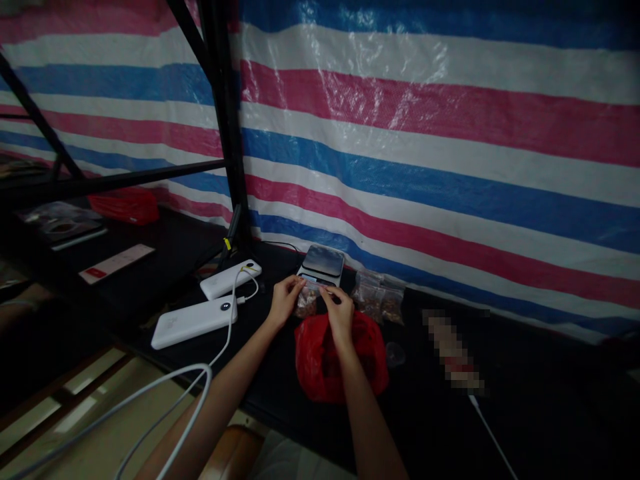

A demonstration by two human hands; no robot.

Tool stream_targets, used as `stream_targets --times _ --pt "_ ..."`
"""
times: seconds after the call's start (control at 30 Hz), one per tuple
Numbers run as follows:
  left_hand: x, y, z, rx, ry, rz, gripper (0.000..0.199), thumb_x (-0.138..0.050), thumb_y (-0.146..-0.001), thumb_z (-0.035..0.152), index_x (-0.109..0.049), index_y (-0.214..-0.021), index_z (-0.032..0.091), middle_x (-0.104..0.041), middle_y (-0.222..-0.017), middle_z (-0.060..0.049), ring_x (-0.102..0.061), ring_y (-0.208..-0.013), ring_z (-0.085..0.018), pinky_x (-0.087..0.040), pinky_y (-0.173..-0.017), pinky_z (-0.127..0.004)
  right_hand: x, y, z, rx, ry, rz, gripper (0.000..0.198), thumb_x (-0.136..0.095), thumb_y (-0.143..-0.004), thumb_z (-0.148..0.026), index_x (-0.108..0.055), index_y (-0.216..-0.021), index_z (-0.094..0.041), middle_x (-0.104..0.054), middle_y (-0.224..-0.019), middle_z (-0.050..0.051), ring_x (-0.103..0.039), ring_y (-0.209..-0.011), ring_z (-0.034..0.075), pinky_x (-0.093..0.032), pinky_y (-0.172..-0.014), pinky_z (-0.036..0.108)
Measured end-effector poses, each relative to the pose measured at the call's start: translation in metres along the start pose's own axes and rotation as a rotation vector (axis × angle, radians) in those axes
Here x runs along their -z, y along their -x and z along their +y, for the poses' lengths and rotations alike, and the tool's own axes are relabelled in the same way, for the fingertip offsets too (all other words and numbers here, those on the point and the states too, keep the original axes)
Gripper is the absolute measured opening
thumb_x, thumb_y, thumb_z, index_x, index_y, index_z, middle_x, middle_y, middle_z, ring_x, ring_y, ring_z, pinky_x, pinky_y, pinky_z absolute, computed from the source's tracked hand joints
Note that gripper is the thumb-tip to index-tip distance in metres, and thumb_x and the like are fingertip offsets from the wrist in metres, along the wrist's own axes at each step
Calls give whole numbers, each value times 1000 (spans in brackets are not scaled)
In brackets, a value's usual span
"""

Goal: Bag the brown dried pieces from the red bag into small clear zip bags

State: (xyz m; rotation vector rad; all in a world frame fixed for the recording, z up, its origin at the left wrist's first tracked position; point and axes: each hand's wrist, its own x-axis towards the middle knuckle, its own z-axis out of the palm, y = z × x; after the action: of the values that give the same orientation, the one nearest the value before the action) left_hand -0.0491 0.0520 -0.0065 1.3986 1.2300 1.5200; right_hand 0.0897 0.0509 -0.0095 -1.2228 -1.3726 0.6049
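Observation:
Between my two hands is a small clear zip bag [306, 303] with brownish bits in its lower part. My left hand [287, 298] pinches its top edge at the left corner. At the right corner my right hand [339, 307] grips the same edge between thumb and fingers. Just behind the bag stands a small kitchen scale [323, 261] with a dark top. Below my right wrist sits an open red plastic bag [310, 360], its contents too dark to make out. Several filled clear bags [379, 298] lie to the right of the scale.
Two white power banks [195, 323] with a white cable [209, 373] lie on the left. A small clear round item [395, 355] is beside the red bag. A blurred-out object [453, 350] lies at right. Black frame posts [225, 120] stand before a striped tarp [425, 147].

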Motion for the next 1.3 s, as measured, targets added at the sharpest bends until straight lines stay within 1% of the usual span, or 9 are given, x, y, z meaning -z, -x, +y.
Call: stream_targets --times 0.2,0.3,0.47,0.57,0.67,0.8,1.0,1.17,1.3 --pt "0 1 -1 -39 -73 31 30 -52 -76 40 -62 -78 11 -62 -69 -3 -55 -64 -14 -42 -59 -21 -2 0 -3 9 -61 25 19 -59 -68 -34 -66 -67 -17 -65 -69 4 -57 -67 17 -44 -67 28" --pt "-1 1 1 -53 -112 17 31 -51 -76 40 -61 -78 11 -61 -70 -3 -54 -64 -13 -42 -59 -21 -1 0 -5 9 -25 42 19 -59 -68 -33 -66 -66 -16 -63 -66 3 -56 -64 16 -44 -64 26" --pt "-2 0 3 -35 -18 -34 28 -52 -76 39 -58 -75 12 -59 -67 0 -53 -62 -11 -40 -58 -19 0 1 -8 24 23 46 19 -54 -71 -33 -65 -71 -16 -64 -72 2 -56 -66 14 -43 -66 25" --pt "-3 -1 4 -4 35 -56 27 -57 -73 38 -58 -77 12 -61 -70 -1 -56 -65 -12 -42 -60 -20 -1 2 -8 -12 66 27 21 -54 -72 -34 -65 -75 -18 -65 -76 2 -57 -67 15 -43 -67 25" --pt "-4 -1 2 16 33 -78 27 -60 -70 37 -60 -79 11 -64 -73 -3 -58 -66 -13 -44 -61 -22 -2 3 -7 -26 103 -14 21 -55 -71 -36 -66 -77 -19 -66 -76 1 -57 -68 15 -43 -67 25" --pt "-3 -1 -1 6 -36 -95 27 -58 -72 37 -61 -79 11 -65 -74 -5 -59 -66 -14 -45 -61 -22 -2 4 -7 -32 151 -34 23 -55 -71 -39 -67 -76 -20 -66 -75 1 -57 -68 16 -43 -66 25" --pt "-2 1 -1 -66 -218 -76 28 -54 -75 38 -62 -81 12 -65 -74 -5 -59 -67 -15 -44 -62 -23 0 5 -8 -20 212 -45 23 -54 -73 -39 -66 -76 -20 -66 -75 1 -57 -66 15 -42 -64 24" --pt "-1 1 1 -94 -238 -162 30 -53 -76 40 -62 -83 12 -65 -77 -5 -59 -71 -15 -44 -64 -23 0 5 -7 40 214 -60 21 -52 -76 -37 -64 -80 -20 -66 -78 1 -57 -66 14 -42 -66 24" --pt "0 2 2 -127 -284 -188 29 -52 -76 39 -63 -79 13 -65 -74 -4 -59 -69 -15 -44 -65 -22 1 6 -7 73 255 -81 19 -53 -75 -36 -64 -79 -21 -66 -80 1 -58 -72 15 -41 -68 24"
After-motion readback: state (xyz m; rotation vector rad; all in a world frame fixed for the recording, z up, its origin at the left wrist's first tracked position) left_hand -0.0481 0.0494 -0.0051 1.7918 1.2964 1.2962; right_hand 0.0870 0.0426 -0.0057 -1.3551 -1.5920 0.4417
